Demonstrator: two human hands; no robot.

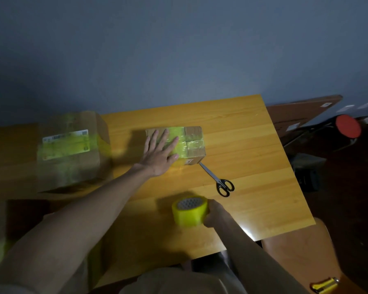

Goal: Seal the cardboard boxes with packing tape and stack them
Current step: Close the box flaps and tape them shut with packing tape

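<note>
In the head view, a small cardboard box [194,143] is being pressed down on the wooden desk [242,145] by the left hand [160,148]. The hand is lying flat on the left half of the box's top, with its fingers straight and spread, and nothing is being gripped by it. A wide band of yellow tape [180,134] is showing across the top of the box, partly under the fingertips, and it is being carried down over the near side. The box is sitting around the middle of the desk, towards the far edge.

A roll of yellow packing tape [189,212] is being held near the front edge of the desk by the right hand [216,214]. Its fingers are being curled round the right side of the roll, whose open core is facing up and slightly away.

A pair of black-handled scissors [220,179] is lying closed between the small box and the roll. Its blade tips are pointing at the near right corner of the box; whether they are touching it cannot be told.

A larger cardboard box [70,149] is standing to the left, apart from the small one. It is blurred, but yellow tape and a white label [66,144] are being shown on its top.
</note>
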